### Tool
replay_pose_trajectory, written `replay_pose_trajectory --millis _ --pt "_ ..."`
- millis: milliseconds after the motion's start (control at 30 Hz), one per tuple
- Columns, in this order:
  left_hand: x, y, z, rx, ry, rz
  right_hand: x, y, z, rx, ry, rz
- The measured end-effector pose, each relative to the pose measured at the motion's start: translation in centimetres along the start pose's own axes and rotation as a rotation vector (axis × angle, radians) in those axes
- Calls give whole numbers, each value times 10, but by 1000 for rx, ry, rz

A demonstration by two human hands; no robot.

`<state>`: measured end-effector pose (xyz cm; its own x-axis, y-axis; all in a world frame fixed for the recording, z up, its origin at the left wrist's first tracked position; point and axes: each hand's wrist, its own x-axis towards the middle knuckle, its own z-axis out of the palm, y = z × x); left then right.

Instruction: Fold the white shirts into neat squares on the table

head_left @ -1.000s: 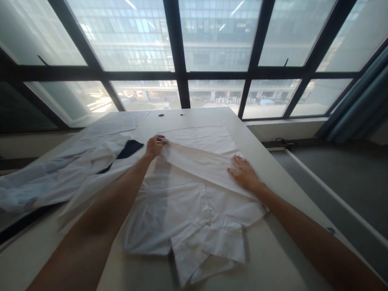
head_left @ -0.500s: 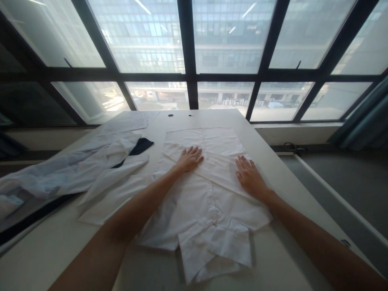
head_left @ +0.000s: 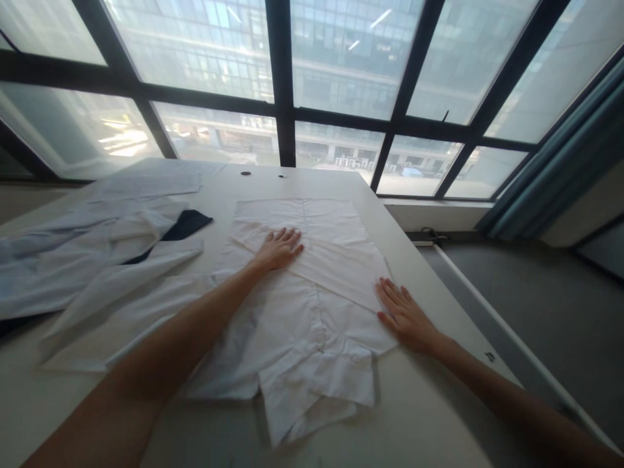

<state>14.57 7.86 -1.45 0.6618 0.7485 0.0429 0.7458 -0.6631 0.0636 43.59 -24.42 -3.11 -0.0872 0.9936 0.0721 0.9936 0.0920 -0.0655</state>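
A white shirt (head_left: pixel 287 312) lies spread on the white table (head_left: pixel 414 403), its collar towards me and its hem at the far side. One sleeve is folded across the body of the shirt; the other stretches out to the left, partly behind my left forearm. My left hand (head_left: pixel 279 250) rests flat on the middle of the shirt, fingers stretched out and a little apart. At the shirt's right edge lies my right hand (head_left: pixel 403 313), its fingers extended over the folded sleeve's end and the table beside it. Neither hand grips the cloth.
Other white garments (head_left: pixel 97 260) lie heaped on the left, with a dark navy piece (head_left: pixel 188 224) among them. Two small dark round spots sit near the table's far edge. Large windows (head_left: pixel 341 58) rise behind it, and a blue-grey curtain (head_left: pixel 556 156) hangs on the right.
The view has turned to the right and tilted. My right hand has slid outward and towards me to the shirt's right edge. My left hand stays at about the same place on the shirt.
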Motion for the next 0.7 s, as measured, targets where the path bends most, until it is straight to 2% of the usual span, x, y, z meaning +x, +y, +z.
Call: replay_pose_trajectory --millis 100,200,267,333,467,533,600,700 --pt "0 0 0 2 11 -1 -29 20 -1 43 -37 5" --pt "1 0 1 1 17 0 -25 33 -8 98 -5 137" --pt "1 0 1 5 19 2 -3 28 -15 111 54 244" --pt "1 0 1 11 21 4 30 10 -20 123 66 265" --pt "-1 -1 0 28 23 10 97 -39 -14 149 4 114" --pt "-1 -2 0 33 24 12 120 -49 -8 142 -16 60" --pt "0 -3 1 34 24 13 133 -42 -3 119 -19 58" --pt "1 -3 3 35 24 13 135 -5 -3 64 -23 138"
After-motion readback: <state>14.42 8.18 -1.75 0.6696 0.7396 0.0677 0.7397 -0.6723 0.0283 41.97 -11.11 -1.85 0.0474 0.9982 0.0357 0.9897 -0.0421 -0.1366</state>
